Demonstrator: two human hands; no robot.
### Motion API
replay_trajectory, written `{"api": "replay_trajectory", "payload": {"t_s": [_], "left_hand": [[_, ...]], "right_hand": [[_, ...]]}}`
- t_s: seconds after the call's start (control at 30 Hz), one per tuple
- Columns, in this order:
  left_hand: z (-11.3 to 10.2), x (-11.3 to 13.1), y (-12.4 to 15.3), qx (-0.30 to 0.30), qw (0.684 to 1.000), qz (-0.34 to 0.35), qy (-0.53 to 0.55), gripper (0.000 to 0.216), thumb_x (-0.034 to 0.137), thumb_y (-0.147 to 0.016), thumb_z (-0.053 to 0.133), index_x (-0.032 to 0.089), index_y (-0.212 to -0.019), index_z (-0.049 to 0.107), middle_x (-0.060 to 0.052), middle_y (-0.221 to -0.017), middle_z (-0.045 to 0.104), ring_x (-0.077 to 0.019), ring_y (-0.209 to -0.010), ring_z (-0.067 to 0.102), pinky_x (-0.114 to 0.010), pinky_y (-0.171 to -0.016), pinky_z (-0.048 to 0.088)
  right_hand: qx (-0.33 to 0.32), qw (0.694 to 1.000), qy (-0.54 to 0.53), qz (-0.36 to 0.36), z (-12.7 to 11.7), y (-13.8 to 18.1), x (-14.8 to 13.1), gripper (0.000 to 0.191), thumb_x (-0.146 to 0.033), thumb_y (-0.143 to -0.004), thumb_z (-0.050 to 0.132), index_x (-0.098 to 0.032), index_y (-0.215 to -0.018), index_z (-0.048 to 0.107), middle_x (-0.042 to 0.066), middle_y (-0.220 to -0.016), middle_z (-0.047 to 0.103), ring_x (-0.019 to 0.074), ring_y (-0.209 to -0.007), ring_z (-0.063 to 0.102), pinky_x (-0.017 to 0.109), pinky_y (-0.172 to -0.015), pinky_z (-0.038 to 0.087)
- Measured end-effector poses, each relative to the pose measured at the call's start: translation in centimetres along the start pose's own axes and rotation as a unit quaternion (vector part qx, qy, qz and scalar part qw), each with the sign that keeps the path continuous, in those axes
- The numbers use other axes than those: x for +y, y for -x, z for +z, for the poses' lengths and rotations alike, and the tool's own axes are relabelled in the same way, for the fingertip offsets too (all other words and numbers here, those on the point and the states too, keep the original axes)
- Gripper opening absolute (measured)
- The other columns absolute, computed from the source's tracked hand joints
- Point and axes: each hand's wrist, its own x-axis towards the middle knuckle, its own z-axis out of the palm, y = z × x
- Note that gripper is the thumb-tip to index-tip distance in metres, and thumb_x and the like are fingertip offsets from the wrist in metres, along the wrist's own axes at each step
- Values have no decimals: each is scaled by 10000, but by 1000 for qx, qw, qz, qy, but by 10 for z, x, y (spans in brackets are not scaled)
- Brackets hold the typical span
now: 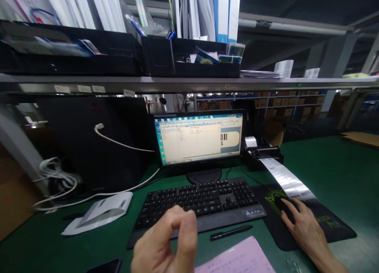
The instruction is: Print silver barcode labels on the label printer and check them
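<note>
My right hand (304, 227) rests on a black mouse (283, 205) on a black mouse pad (334, 225), fingers curved over it. My left hand (166, 245) hovers in front of the black keyboard (198, 200), its fingers curled loosely together, with nothing visible in them. A lit monitor (199, 137) behind the keyboard shows a label program with a barcode. A black label printer (260, 152) right of the monitor feeds a strip of silvery labels (287, 180) down toward the mouse.
A black pen (231, 232) and pink paper (237, 259) lie before the keyboard. White papers (100, 214) and white cables (56, 178) lie left, beside a black computer tower (89, 143). A shelf (177, 83) overhead holds black trays of files. A phone (106, 266) lies near left.
</note>
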Motion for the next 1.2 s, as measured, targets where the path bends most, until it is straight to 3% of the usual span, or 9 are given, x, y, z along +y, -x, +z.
{"api": "replay_trajectory", "payload": {"t_s": [0.07,0.2,0.3,0.67,0.83,0.97,1.07,1.2], "left_hand": [[-5,-25,11,-81,992,-35,-90,302,268,-841,532,182,-552,513,57,-492,429,-59,-424,425,-176,-476,376],[-22,-81,43,-84,970,-108,-201,291,309,-851,502,179,-597,558,61,-495,441,-61,-439,451,-171,-510,360],[-31,-104,59,-92,964,-121,-219,266,319,-848,513,180,-631,578,63,-517,480,-60,-462,485,-160,-535,364],[-30,-109,66,-101,966,-146,-188,303,353,-854,521,181,-604,544,71,-510,437,-56,-455,447,-156,-512,348],[-28,-110,67,-113,964,-154,-184,315,359,-857,508,180,-600,534,64,-519,442,-65,-470,453,-163,-525,353],[-26,-113,67,-119,950,-216,-191,307,379,-857,491,190,-618,528,65,-512,429,-74,-470,437,-174,-524,341],[-25,-117,66,-137,937,-254,-199,313,403,-860,462,197,-632,521,63,-511,439,-82,-467,438,-184,-529,341],[-25,-121,65,-139,928,-283,-200,280,421,-838,458,206,-694,564,54,-535,499,-101,-501,483,-195,-561,356]], "right_hand": [[-2,1000,-4,-4,-1,0,0,424,-413,-855,444,-208,-1209,559,129,-1182,516,276,-1017,548,410,-847,500],[-2,1000,-6,-9,-1,0,0,433,-422,-861,439,-205,-1215,559,136,-1203,502,282,-1034,538,417,-862,493],[-2,1000,1,-6,-1,0,1,434,-425,-862,437,-198,-1208,568,137,-1197,504,281,-1026,536,416,-869,488],[-5,1000,11,-9,-2,0,4,422,-444,-851,451,-209,-1170,598,131,-1199,510,274,-985,547,409,-840,496],[33,999,-19,-4,-16,-6,-5,459,-442,-844,477,-154,-1189,568,160,-1174,546,300,-1004,557,458,-851,489],[32,987,-140,-69,-46,-31,-39,354,-336,-865,470,-171,-1164,561,131,-1149,596,263,-1051,570,442,-925,463],[-33,963,-243,-108,-59,-59,-85,301,-234,-880,406,-181,-1121,577,112,-1081,643,234,-1016,600,424,-914,484],[-130,928,-307,-167,-52,-90,-148,361,-143,-869,351,-146,-1156,570,118,-1108,654,217,-1046,604,405,-931,492]]}}
